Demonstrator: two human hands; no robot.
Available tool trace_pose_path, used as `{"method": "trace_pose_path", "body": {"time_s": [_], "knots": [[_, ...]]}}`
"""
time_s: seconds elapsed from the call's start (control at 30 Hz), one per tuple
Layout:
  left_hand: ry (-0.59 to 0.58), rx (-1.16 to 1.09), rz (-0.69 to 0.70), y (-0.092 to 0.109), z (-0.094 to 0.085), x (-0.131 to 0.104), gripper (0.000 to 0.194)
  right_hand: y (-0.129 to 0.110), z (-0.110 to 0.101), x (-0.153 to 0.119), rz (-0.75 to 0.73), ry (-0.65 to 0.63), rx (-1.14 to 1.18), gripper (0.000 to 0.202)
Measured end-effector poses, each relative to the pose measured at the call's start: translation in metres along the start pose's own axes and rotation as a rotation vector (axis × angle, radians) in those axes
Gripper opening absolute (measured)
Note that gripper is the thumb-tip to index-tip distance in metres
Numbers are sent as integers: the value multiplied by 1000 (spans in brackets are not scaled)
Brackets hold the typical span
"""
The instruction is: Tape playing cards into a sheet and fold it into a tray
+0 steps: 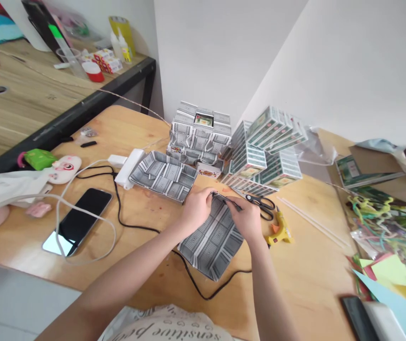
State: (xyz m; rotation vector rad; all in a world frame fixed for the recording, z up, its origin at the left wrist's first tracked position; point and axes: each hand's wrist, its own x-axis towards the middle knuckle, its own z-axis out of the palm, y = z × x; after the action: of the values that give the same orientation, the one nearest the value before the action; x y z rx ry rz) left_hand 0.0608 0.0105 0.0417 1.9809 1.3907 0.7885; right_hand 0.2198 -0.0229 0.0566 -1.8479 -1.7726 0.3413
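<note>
A grey patterned tray made of cards [210, 237] lies on the table in front of me. My left hand [198, 208] pinches its far edge at the left. Close beside it, my right hand [247, 218] has its fingers closed on a small dark piece at the same far edge; what that piece is, I cannot make out. A second card tray [165, 175] sits beyond my left hand. Behind it stands a boxy stack built from cards [201, 130]. Black-handled scissors [261, 203] and a yellow glue gun [281, 229] lie right of my right hand.
Stacked green-and-white card boxes [248, 158] stand at the back. A phone [82, 220], a white cable and a white power strip [130, 168] lie at left. A black cord [195, 284] passes around the near tray. Clear sticks [312, 221] and craft supplies [394, 227] are at right.
</note>
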Motion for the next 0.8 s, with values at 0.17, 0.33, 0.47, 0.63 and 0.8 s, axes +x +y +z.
{"method": "trace_pose_path", "body": {"time_s": [0.17, 0.33, 0.47, 0.63, 0.8], "knots": [[54, -44, 59, 8, -9, -8, 29, -14, -23, 1, 77, -74, 147, 22], [103, -53, 114, 16, -15, -14, 29, -26, -40, -2, 132, -85, 279, 22], [125, -58, 172, 20, -18, -19, 29, -29, -49, -2, 177, -166, 452, 32], [140, -73, 242, 23, -20, -21, 30, -19, -55, 6, 220, -370, 595, 45], [133, -76, 248, 26, -21, -20, 30, -20, -62, 13, 249, -498, 661, 39]]}}
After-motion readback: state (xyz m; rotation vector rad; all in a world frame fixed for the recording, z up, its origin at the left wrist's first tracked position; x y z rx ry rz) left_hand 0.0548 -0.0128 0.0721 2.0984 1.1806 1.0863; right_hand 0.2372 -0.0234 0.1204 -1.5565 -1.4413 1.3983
